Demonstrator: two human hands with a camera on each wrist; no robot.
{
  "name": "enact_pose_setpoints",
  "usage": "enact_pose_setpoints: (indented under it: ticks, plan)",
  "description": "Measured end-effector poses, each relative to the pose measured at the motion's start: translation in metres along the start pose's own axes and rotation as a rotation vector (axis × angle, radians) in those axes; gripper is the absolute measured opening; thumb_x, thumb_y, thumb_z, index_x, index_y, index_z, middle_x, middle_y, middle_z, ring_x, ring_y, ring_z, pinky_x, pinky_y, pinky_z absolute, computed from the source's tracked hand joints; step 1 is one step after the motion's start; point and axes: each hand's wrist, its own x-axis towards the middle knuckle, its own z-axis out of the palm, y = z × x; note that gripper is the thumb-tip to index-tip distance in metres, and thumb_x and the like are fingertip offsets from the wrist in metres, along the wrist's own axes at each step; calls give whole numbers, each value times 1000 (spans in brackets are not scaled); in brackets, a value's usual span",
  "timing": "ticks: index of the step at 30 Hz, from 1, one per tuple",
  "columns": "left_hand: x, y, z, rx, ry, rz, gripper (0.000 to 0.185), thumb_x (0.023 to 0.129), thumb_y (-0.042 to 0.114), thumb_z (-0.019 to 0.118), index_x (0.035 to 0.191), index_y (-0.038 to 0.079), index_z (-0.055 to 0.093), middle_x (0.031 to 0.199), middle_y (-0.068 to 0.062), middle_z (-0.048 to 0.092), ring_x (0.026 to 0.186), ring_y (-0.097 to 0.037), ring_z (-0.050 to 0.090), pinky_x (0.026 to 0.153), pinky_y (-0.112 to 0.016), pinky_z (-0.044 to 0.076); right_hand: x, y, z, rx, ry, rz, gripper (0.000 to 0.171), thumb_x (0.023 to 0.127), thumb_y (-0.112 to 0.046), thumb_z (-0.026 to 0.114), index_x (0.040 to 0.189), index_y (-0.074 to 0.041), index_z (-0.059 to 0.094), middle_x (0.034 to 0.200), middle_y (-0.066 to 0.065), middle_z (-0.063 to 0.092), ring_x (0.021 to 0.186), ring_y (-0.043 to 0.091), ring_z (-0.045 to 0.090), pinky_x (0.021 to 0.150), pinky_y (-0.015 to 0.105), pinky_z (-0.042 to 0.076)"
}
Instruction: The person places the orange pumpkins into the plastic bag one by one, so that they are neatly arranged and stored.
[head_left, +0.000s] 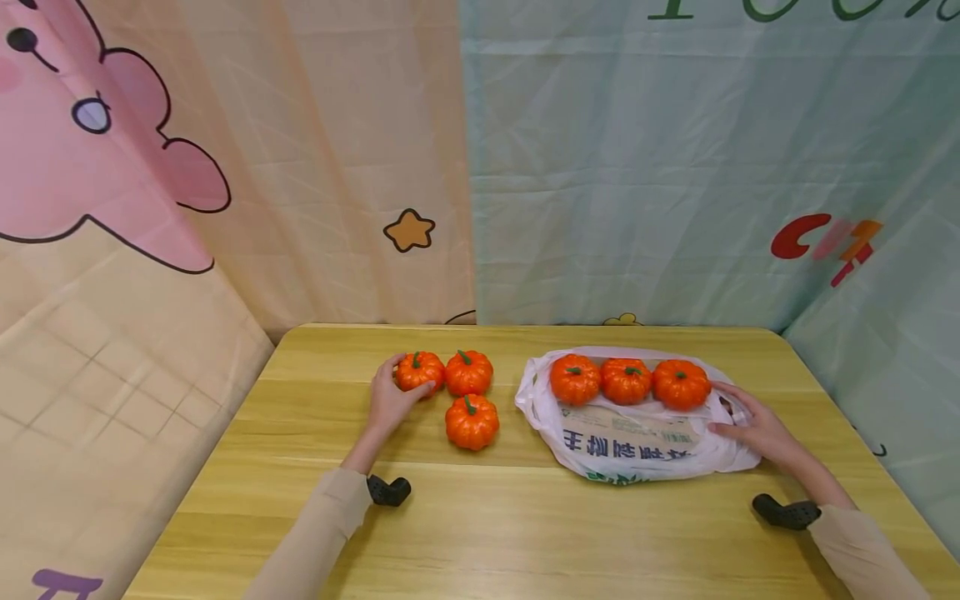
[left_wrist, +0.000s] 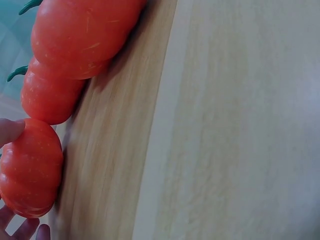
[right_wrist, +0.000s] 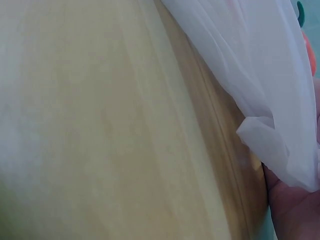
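Orange toy pumpkin (head_left: 419, 371) near the counter's (head_left: 315, 467) far edge: my left hand (head_left: 390, 404) is curling its fingers around it, while my right hand (head_left: 757, 429) is resting flat, fingers straight, on the white plastic bag (head_left: 637, 446). Next I judge a lift across into the bag's mouth.

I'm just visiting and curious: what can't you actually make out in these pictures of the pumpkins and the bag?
- Head view: the print on the bag is creased and too small to read.
- Head view: whether the three pumpkins lie in the bag or on it is unclear.
- Left wrist view: the left hand is cut off by the edge; only fingertips show on a pumpkin.
- Right wrist view: the bag covers most of the right hand; its grip is unclear.
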Motion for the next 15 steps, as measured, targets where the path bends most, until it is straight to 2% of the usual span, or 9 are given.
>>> enact_pose_setpoints:
  ticks: [8,15]
  plan:
    - [3,-1,-1,2,-20,-40,75,76,21,80,139,2,43,142,-20,42,125,-37,44,107,-51,38,0,0,0,20,-1,3,75,91,-17,65,149,3,22,152,36,12,137,57,4,100,79,-1]
    - [2,1,0,-10,-7,-38,76,76,20,81,138,1,43,142,-21,42,129,-38,43,109,-51,37,0,-1,0,21,-3,0,75,91,-18,66,148,3,22,152,37,12,137,57,4,100,79,-1]
